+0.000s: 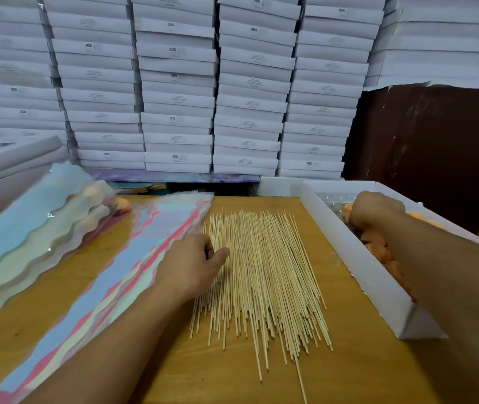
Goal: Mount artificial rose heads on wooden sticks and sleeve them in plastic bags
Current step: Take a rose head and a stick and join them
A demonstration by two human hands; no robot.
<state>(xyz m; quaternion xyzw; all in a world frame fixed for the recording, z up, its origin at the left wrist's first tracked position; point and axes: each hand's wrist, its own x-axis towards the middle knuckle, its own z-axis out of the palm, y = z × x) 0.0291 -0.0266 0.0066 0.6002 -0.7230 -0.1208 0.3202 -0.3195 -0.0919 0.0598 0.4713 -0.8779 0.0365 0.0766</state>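
Observation:
A loose pile of thin wooden sticks [261,272] lies spread on the wooden table [357,360], pointing away from me. My left hand [191,263] rests on the pile's left edge, its fingers curled down and its thumb meeting them on a stick. A long white box [357,258] at the right holds orange rose heads [375,243]. My right hand [375,208] reaches into the far end of that box, its fingers curled down round a rose head and largely hidden behind the knuckles. Pastel plastic bags [121,275] lie in a stack left of the sticks.
Several sleeved flowers in wavy pastel bags [28,228] lie at the far left, with orange heads [121,204] showing. Stacked white boxes [177,83] form a wall behind the table. A dark brown panel [436,141] stands at the back right.

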